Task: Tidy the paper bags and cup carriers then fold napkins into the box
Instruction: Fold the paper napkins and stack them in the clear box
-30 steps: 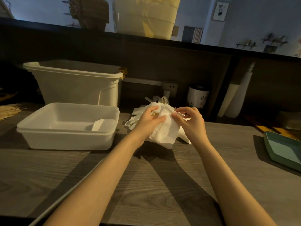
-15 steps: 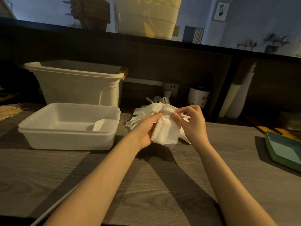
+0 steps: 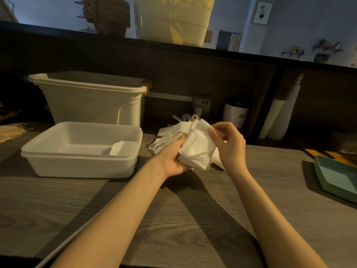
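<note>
A white napkin (image 3: 199, 149) is held above the wooden counter between both hands. My left hand (image 3: 173, 157) grips its lower left side from beneath, palm up. My right hand (image 3: 229, 144) pinches its upper right corner between thumb and fingers. Behind them lies a loose heap of white napkins (image 3: 168, 136). The shallow white box (image 3: 77, 163) stands to the left, with one folded napkin (image 3: 116, 148) lying inside near its right wall.
A tall cream bin (image 3: 92, 101) stands behind the box. Brown paper bags (image 3: 10, 130) lie at the far left edge. A green tray (image 3: 336, 176) sits at the right. A white cup (image 3: 234, 116) and white rolls (image 3: 278, 117) stand by the back wall.
My left hand has turned under the napkin and dropped lower, folding the napkin over. My right hand lifted its corner up and slightly right.
</note>
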`<action>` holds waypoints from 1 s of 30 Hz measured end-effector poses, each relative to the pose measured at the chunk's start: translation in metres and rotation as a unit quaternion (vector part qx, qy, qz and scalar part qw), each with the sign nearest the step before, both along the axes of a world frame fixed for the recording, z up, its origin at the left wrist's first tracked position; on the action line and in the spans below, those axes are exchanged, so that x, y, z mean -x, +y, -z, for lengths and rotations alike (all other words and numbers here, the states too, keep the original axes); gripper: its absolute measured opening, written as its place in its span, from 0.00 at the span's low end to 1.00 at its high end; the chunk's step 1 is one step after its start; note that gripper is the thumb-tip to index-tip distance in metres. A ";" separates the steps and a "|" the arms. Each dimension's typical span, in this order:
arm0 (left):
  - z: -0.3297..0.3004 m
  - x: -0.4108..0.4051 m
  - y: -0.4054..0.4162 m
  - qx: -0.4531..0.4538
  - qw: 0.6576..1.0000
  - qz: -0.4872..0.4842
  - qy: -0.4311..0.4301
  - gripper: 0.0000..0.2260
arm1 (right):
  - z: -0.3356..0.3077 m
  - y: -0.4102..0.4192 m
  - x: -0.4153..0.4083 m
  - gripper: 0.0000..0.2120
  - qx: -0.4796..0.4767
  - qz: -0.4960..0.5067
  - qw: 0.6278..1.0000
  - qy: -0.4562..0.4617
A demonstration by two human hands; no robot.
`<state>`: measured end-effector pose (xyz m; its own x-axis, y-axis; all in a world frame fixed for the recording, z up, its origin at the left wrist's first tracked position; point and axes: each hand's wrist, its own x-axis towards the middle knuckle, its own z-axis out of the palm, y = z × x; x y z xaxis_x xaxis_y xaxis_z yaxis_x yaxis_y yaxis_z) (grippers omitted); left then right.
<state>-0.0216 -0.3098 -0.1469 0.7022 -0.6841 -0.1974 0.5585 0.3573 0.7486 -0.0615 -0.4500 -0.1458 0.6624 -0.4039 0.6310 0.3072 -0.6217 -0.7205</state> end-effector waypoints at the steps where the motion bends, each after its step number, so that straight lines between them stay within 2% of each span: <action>1: 0.000 0.001 0.000 -0.015 1.000 0.003 -0.021 0.09 | 0.000 -0.001 -0.001 0.07 -0.004 0.001 1.000 0.001; 5: 0.001 0.000 0.001 -0.060 0.995 0.022 -0.077 0.09 | 0.000 -0.006 -0.002 0.10 -0.006 0.015 1.000 0.013; 12: 0.001 -0.001 -0.001 -0.069 0.994 0.035 -0.080 0.12 | 0.004 -0.009 -0.005 0.13 0.033 0.009 0.997 0.067; 16: 0.001 0.001 -0.001 -0.084 0.990 0.027 -0.109 0.04 | 0.005 -0.010 -0.006 0.14 0.023 0.025 0.995 0.089; 25: 0.003 0.000 -0.003 -0.034 0.997 0.046 -0.051 0.12 | 0.002 -0.009 -0.001 0.08 -0.032 0.017 0.999 -0.017; 30: 0.004 -0.003 -0.002 -0.019 1.000 0.008 -0.009 0.14 | -0.004 -0.008 0.000 0.06 -0.088 -0.024 0.994 -0.054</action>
